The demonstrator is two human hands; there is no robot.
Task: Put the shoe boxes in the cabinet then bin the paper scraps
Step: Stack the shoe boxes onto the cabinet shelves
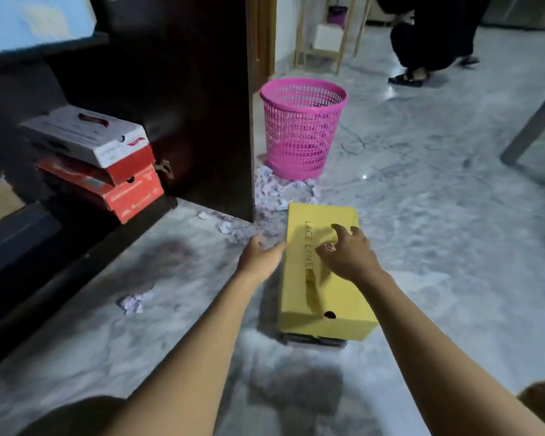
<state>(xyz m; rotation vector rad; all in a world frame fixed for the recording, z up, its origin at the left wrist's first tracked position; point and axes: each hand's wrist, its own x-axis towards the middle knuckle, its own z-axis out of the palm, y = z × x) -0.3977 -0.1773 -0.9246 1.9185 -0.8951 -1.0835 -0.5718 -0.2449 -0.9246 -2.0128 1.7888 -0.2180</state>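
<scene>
The yellow shoe box (331, 294) is smooth matte cardboard, long and square-edged, with lettering printed along its lid and a round hole in its near end. It lies on the glossy grey marbled floor (438, 215) on top of a darker flat thing (315, 339) that I cannot make out.

The left hand (260, 256) is at the box's left long edge, fingers fairly straight and holding nothing; whether it touches the cardboard I cannot tell. The right hand (346, 253) hovers over the lid with fingers spread wide and loosely bent, gripping nothing.

Just beyond the box's far end lies a heap of crumpled white paper scraps (274, 190). Behind the heap stands a round pink plastic bin (302, 127) with lattice walls. More scraps (129, 303) lie well left of the box.

Left of the box is the dark wooden cabinet (202, 121). Its side panel ends near the box's far left corner. A skewed stack of red cardboard boxes (129, 184), the top lid white, sits on its low shelf.

Right of the box the floor is open. A person (431, 36) crouches far beyond it.
</scene>
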